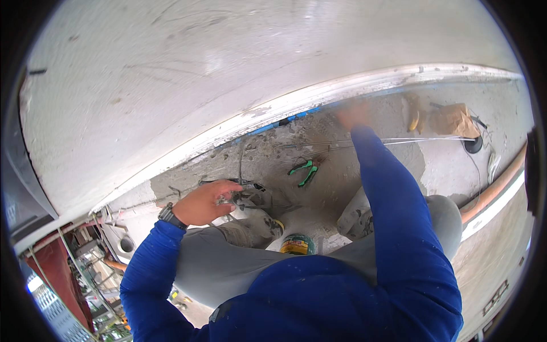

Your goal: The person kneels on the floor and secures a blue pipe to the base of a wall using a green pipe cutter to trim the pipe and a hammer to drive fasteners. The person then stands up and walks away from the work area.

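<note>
My left hand (204,203), with a watch on its wrist, hovers over my left knee and shoe. Its thumb and curved fingers are apart, and I see nothing held in them. A thin grey cable (241,162) runs down to the floor just beyond its fingertips. My right hand (354,115) reaches out to the foot of the wall, close to a blue pipe (265,129). Motion smears it, so its fingers cannot be made out. Between my hands, pliers with green handles (307,171) lie on the rough concrete floor. Long thin wires (399,140) stretch across the floor beneath my right forearm.
A pale wall (256,62) with a white bottom ledge (319,94) stands ahead. At the right lie a brown paper bag (453,119), a yellow object (415,119) and a round black piece (473,144). A labelled tub (297,244) stands between my legs. Metal framing (85,268) is at lower left.
</note>
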Demonstrator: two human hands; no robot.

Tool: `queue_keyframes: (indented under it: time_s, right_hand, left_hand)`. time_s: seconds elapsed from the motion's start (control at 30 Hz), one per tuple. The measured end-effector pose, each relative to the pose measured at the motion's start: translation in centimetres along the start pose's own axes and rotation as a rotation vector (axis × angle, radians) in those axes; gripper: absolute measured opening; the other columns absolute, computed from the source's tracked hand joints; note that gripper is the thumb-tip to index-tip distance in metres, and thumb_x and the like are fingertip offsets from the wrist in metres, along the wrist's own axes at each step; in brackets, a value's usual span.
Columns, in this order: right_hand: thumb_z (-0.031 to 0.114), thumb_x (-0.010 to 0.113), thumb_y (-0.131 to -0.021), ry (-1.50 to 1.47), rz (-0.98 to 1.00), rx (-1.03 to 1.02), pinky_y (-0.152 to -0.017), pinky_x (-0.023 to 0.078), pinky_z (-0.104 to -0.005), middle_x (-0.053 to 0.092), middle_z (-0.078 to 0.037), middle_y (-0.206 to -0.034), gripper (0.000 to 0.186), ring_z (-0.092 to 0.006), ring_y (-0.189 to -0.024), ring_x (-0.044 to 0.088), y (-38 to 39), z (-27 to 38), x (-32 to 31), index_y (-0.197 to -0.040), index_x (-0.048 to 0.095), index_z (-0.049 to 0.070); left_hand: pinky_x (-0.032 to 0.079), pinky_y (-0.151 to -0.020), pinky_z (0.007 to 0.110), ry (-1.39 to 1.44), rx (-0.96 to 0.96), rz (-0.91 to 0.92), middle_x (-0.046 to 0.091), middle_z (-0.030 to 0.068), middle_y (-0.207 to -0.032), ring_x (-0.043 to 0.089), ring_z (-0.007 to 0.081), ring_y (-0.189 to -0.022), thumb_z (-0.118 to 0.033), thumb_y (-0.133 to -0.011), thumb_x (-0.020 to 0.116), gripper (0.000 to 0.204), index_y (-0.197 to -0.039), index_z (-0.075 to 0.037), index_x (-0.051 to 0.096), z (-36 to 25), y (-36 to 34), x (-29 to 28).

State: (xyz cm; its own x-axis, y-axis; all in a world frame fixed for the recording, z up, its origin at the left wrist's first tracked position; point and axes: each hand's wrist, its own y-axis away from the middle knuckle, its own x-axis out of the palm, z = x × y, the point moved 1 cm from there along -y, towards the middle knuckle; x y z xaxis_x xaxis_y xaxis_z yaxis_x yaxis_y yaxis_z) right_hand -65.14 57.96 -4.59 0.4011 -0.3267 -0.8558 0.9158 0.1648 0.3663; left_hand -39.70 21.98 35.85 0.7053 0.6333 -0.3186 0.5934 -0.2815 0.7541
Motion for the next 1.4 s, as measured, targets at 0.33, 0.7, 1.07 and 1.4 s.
queue_keyframes:
  time_s: [0.33, 0.7, 1.07, 1.4]
  right_hand:
    - [0.041, 0.069, -0.091, -0.149, 0.018, 0.168, -0.128, 0.029, -0.05, 0.02, -0.027, -0.173, 0.084, -0.0495, -0.154, 0.031, 2.9, 1.9, -1.5, -0.159, 0.043, -0.002]
    - [0.026, 0.072, -0.085, -0.337, 0.114, 0.328, -0.118, 0.046, -0.0468, 0.003, -0.032, -0.174, 0.094, -0.0476, -0.144, 0.05, 5.3, 4.9, -9.3, -0.162, 0.031, -0.008]
    - [0.027, 0.07, -0.086, -0.374, 0.096, 0.29, -0.122, 0.041, -0.0467, 0.032, -0.038, -0.164, 0.081, -0.0466, -0.149, 0.044, 5.5, 4.9, -10.5, -0.155, 0.044, -0.005]
    - [0.031, 0.075, -0.08, -0.296, 0.372, 0.22, -0.104, 0.054, -0.049, 0.074, -0.025, -0.123, 0.065, -0.0429, -0.12, 0.068, 23.0, 2.2, -7.4, -0.139, 0.067, 0.005]
  left_hand:
    - [0.041, -0.121, 0.046, -0.43, 0.227, -0.054, 0.039, 0.0213, -0.166, 0.046, 0.0404, -0.147, -0.024, -0.091, 0.076, 0.055, -0.142, -0.009, 0.063, 0.2, -26.5, 5.1]
    - [0.014, -0.13, 0.063, -0.593, 0.115, -0.216, 0.01, 0.0215, -0.177, 0.019, 0.0436, -0.16, -0.025, -0.087, 0.073, 0.057, -0.142, -0.01, 0.066, -0.7, -35.0, 9.0]
    - [0.017, -0.127, 0.067, -0.652, 0.002, -0.148, 0.008, 0.0202, -0.178, 0.015, 0.0368, -0.164, -0.035, -0.086, 0.071, 0.058, -0.139, -0.013, 0.068, -1.0, -36.0, 8.4]
    - [0.017, -0.127, 0.067, -0.658, -0.064, 0.007, 0.007, 0.0228, -0.177, 0.013, 0.0378, -0.164, -0.035, -0.089, 0.064, 0.069, -0.148, 0.0, 0.059, -2.4, -36.6, 6.8]
